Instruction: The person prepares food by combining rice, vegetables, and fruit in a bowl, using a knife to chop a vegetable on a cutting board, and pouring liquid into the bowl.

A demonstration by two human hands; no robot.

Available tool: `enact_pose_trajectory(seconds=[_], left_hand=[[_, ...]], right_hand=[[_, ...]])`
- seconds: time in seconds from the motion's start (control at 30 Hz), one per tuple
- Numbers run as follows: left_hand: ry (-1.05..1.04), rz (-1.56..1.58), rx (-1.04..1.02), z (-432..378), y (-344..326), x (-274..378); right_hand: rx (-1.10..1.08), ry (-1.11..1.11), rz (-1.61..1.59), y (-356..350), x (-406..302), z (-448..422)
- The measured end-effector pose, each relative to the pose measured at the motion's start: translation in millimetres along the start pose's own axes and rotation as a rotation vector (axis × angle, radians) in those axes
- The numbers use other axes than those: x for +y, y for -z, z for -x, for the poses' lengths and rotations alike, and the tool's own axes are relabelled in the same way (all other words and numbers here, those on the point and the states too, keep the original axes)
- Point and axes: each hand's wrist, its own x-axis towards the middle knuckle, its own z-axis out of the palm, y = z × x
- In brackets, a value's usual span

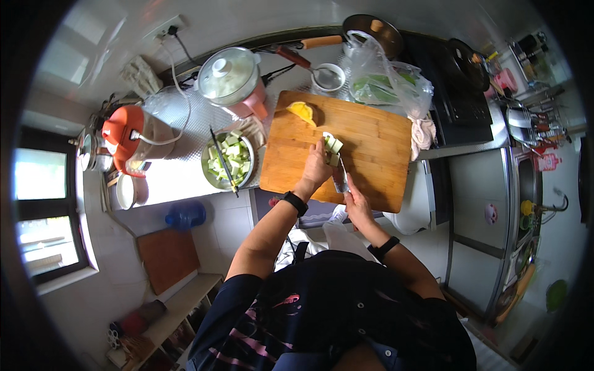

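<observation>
On the wooden cutting board [376, 153] lie pale green vegetable pieces [333, 144], partly hidden by my fingers. My left hand [318, 164] rests against their left side, its fingers bent over them. My right hand [357, 199] grips a kitchen knife [341, 180], whose blade stands at the near edge of the pieces. A yellow curved piece [301, 111], perhaps a squash wedge or peel, lies at the board's upper left. Left of the board, a metal bowl [251, 169] holds many green-white chunks, with dark tongs or chopsticks [223, 160] lying across it.
A lidded electric pot [229, 81] stands behind the bowl, and an orange-topped appliance [134, 134] is farther left. Behind the board are a white cup with a strainer [328, 78] and a plastic bag of greens [380, 86]. A cloth [421, 134] hangs at the right.
</observation>
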Motion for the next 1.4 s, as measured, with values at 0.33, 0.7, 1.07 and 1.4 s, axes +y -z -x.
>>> enact_pose_trajectory(seconds=[0.33,0.7,1.07,1.4], left_hand=[[0.081,0.081,0.309,64.2,115.1,-45.4],[0.269,0.030,0.456,104.3,212.5,-160.5],[0.269,-0.070,0.506,99.8,234.3,-187.3],[-0.104,-0.440,0.433,111.5,231.3,-152.7]], right_hand=[[-0.296,0.145,0.143,-63.2,-87.9,-6.3],[-0.509,0.291,0.300,-176.2,-154.6,-21.2],[-0.385,0.365,0.433,-200.5,-152.1,-27.3],[-0.340,0.322,0.298,-201.7,-157.5,-19.0]])
